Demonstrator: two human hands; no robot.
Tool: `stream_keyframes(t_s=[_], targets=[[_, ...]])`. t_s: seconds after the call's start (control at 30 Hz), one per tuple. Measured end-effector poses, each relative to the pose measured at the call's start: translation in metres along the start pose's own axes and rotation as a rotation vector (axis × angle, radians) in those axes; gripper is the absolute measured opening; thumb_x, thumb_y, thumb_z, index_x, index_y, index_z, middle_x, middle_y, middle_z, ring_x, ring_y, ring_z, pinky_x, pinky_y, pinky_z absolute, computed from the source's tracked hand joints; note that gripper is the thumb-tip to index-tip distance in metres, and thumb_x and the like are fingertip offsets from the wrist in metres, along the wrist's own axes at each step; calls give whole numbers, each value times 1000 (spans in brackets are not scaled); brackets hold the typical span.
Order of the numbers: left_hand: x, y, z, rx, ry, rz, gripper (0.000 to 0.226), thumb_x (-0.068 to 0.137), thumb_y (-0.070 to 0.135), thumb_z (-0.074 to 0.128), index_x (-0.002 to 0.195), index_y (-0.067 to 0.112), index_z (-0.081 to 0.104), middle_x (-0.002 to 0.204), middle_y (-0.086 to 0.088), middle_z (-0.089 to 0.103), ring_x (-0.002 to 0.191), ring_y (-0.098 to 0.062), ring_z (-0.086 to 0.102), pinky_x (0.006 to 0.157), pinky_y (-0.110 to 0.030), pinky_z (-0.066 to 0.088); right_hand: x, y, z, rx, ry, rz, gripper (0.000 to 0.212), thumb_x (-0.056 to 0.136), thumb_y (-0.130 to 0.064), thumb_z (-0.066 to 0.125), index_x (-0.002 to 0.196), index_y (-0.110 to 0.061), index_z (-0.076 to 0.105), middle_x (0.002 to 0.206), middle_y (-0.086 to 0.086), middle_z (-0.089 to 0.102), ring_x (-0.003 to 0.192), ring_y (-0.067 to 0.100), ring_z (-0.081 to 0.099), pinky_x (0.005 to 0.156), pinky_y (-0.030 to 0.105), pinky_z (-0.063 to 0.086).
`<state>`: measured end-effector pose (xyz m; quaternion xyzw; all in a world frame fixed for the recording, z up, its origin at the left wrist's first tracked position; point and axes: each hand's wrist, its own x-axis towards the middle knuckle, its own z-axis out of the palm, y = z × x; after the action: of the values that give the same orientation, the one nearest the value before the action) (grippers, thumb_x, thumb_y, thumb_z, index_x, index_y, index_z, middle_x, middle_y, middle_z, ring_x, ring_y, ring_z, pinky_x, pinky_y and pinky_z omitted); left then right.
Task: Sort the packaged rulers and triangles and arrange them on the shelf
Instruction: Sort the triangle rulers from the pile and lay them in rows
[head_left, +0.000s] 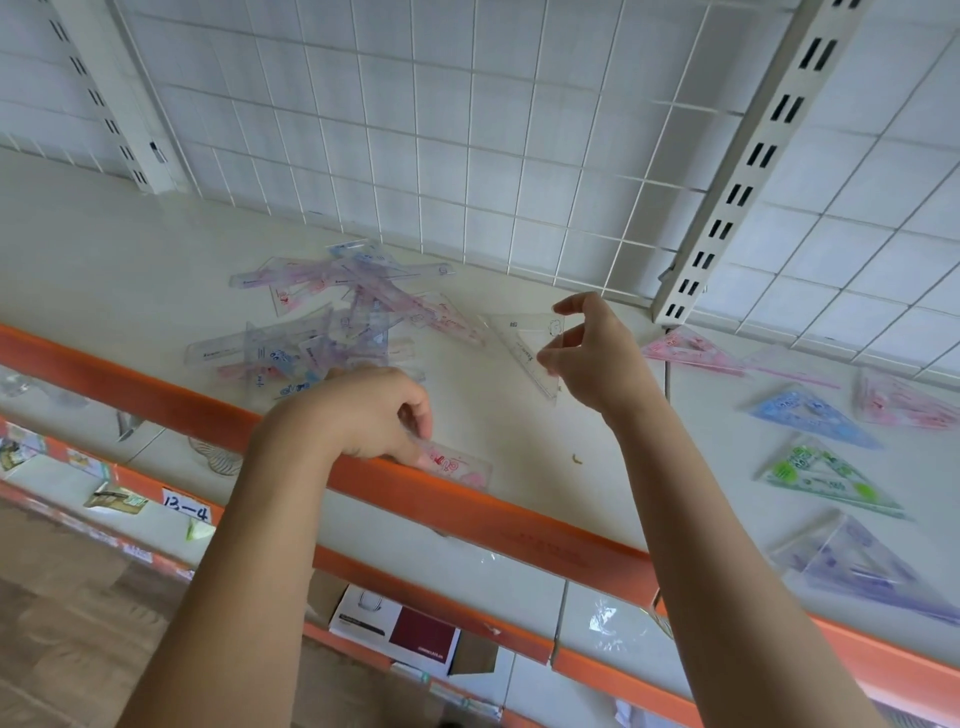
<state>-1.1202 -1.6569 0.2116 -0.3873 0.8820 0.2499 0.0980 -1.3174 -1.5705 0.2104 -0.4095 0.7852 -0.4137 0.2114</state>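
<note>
A jumbled pile of packaged rulers and triangles (332, 317) lies on the white shelf (130, 270), left of centre. My left hand (363, 415) is closed on a pink-printed ruler (457, 462) lying by the orange front rail. My right hand (592, 353) pinches a clear triangle (524, 338) and holds it tilted just above the shelf. To the right, sorted triangles lie apart: pink ones (685, 348), a blue one (805, 410), a green one (821, 478) and a purple one (857, 566).
An orange rail (156, 395) runs along the shelf front. A white wire grid (467, 130) backs the shelf, with a slotted upright (737, 192) at right. Lower shelves hold a box (395, 629) and a label reading 13-4 (186, 506).
</note>
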Motion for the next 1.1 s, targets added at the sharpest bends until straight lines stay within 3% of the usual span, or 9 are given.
stream_keyframes(t_s=[0.1, 0.23, 0.3, 0.47, 0.6, 0.7, 0.87, 0.97, 1.1], targets=[[-1, 3, -3, 1, -12, 41, 22, 67, 37, 81, 77, 31, 62, 91, 12, 58, 50, -6, 53, 57, -22, 36, -8, 3, -4, -9, 7, -1, 41, 84, -1, 54, 121, -16, 46, 84, 4, 62, 74, 18, 57, 51, 22, 41], [3, 4, 0, 14, 74, 103, 22, 69, 42, 77, 73, 30, 59, 91, 9, 57, 86, -13, 51, 77, -27, 37, -19, 7, -10, -32, 25, -1, 41, 86, -2, 53, 122, -18, 45, 88, 4, 65, 75, 17, 60, 49, 18, 39], [5, 12, 3, -37, 167, 183, 24, 69, 48, 74, 73, 27, 61, 77, 11, 54, 76, -9, 45, 70, -27, 31, -23, 9, -13, -2, 42, 11, 40, 86, -2, 52, 121, -19, 44, 88, 3, 64, 73, 15, 65, 47, 16, 42], [11, 31, 10, -474, 392, 350, 14, 79, 25, 71, 75, 15, 63, 71, 10, 64, 57, 4, 52, 56, -9, 35, -33, 17, -26, 136, 100, 46, 41, 87, -1, 55, 123, -18, 43, 83, -6, 57, 67, 12, 68, 78, 41, 55], [23, 44, 16, -636, 515, 462, 16, 88, 9, 61, 77, 20, 56, 73, 6, 65, 59, 3, 53, 61, -15, 42, -40, 28, -42, 125, 165, 43, 26, 87, -5, 58, 108, -20, 52, 79, -8, 61, 71, 15, 70, 80, 49, 55], [32, 57, 22, -552, 688, 531, 4, 94, 17, 53, 90, 17, 53, 74, 12, 59, 65, -3, 54, 64, -18, 41, -48, 34, -53, 123, 191, 50, 20, 90, -4, 53, 104, -19, 54, 81, -5, 59, 70, 16, 68, 78, 45, 56], [39, 86, 32, -530, 718, 590, 29, 94, 30, 35, 110, 12, 51, 85, 9, 53, 70, -5, 50, 65, -10, 36, -66, 43, -68, 146, 188, 80, 14, 96, -8, 42, 107, -17, 44, 89, 4, 61, 75, 19, 68, 71, 35, 57], [42, 99, 39, -517, 659, 617, 36, 94, 36, 46, 120, 12, 49, 99, 6, 53, 77, 1, 46, 71, -10, 33, -76, 49, -75, 139, 217, 78, 15, 98, -10, 35, 107, -22, 39, 88, 4, 64, 67, 17, 66, 60, 29, 55], [48, 107, 45, -406, 641, 701, 41, 87, 14, 64, 125, 6, 51, 108, -1, 50, 88, -3, 44, 78, 6, 27, -87, 60, -82, -26, 285, 54, 17, 98, -17, 37, 114, -22, 38, 84, -7, 61, 58, 11, 57, 54, 19, 42]])
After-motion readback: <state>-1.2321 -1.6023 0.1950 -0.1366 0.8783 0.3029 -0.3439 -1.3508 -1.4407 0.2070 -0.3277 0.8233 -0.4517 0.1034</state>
